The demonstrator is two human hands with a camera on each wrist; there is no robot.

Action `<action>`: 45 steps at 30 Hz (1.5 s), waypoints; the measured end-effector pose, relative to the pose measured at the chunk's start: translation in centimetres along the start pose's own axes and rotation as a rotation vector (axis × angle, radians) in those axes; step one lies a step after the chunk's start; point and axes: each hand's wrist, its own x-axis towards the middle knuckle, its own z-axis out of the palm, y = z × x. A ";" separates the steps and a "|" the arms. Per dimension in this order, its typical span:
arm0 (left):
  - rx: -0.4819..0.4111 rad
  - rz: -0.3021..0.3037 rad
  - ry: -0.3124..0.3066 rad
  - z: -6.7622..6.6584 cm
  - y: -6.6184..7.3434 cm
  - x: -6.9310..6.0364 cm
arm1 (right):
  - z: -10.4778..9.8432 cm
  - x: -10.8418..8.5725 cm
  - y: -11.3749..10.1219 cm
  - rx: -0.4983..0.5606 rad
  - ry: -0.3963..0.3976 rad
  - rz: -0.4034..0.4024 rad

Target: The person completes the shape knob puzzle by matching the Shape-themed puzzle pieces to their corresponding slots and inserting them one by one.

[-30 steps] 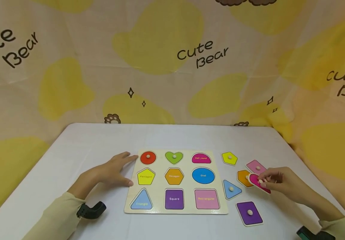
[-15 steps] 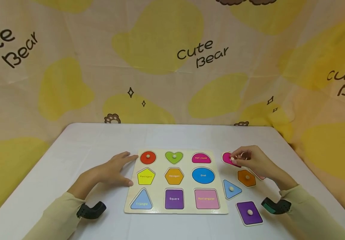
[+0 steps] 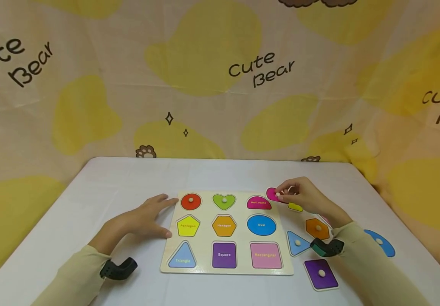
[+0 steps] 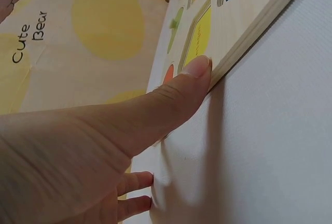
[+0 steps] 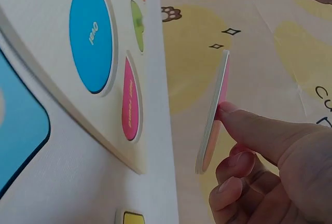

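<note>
Puzzle piece (image 3: 271, 194), half-round and magenta, is pinched in the right hand (image 3: 305, 194), raised near the far-right corner of the pale wooden 9-shape board (image 3: 204, 256); the left hand (image 3: 146, 217), spread, touches that board's left edge.

This looks like a makeshift filming nook, a white table (image 3: 136, 174) screened off by cloth. A cream backdrop (image 3: 204, 142) with yellow blotches stands behind the table and along its left and right sides; creases run across it, among printed "Cute Bear" lettering (image 3: 262, 69) and brown paw prints (image 3: 145, 151). A dark device (image 3: 118, 269) sits at each wrist, and a shape-puzzle board (image 3: 206, 212) lies on the tabletop. Whether the cloth hangs in a home or a studio cannot be told.
</note>
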 end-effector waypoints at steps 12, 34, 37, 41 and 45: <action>-0.009 0.000 -0.001 -0.1 0.1 -0.1 | 0.6 1.2 -0.5 0.039 -0.022 -0.008; -0.026 -0.004 0.002 0.3 0.2 0.2 | 2.5 2.8 -1.3 0.096 -0.028 0.011; -0.026 -0.009 0.006 0.3 0.2 0.1 | 2.7 2.8 -1.2 0.091 -0.018 -0.002; -0.022 -0.012 0.011 0.1 0.3 -0.1 | 3.1 3.1 -0.8 0.080 -0.019 -0.025; -0.013 -0.005 0.012 0.0 0.3 -0.3 | 3.9 3.4 -0.5 0.073 -0.031 -0.021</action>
